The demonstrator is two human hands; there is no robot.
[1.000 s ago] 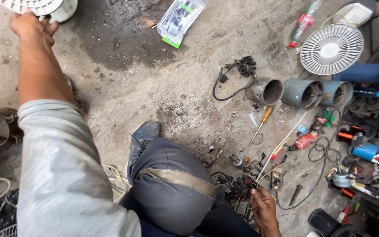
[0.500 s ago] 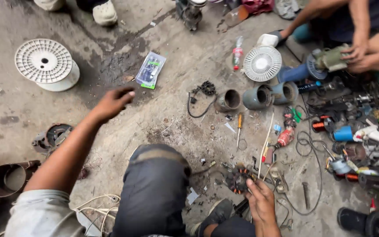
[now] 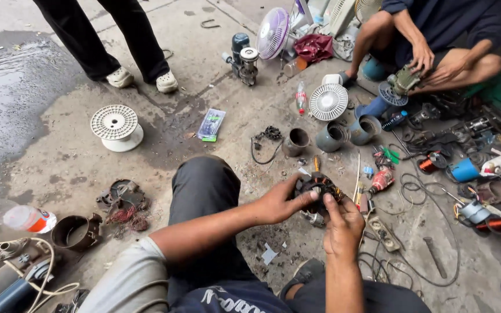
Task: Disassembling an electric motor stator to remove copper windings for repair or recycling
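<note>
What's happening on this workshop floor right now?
A person sitting on the concrete floor holds a small motor stator with copper windings in both hands: left hand gripping its side, right hand fingering it from below. Loose fan parts, housings and wires lie all about. Across the pile, another person handles a second motor.

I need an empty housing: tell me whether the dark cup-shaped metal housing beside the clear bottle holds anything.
Empty. The metal housing stands upright on the concrete, mouth up, and only its bare dark inside shows; the bottle lies beside it.
</note>
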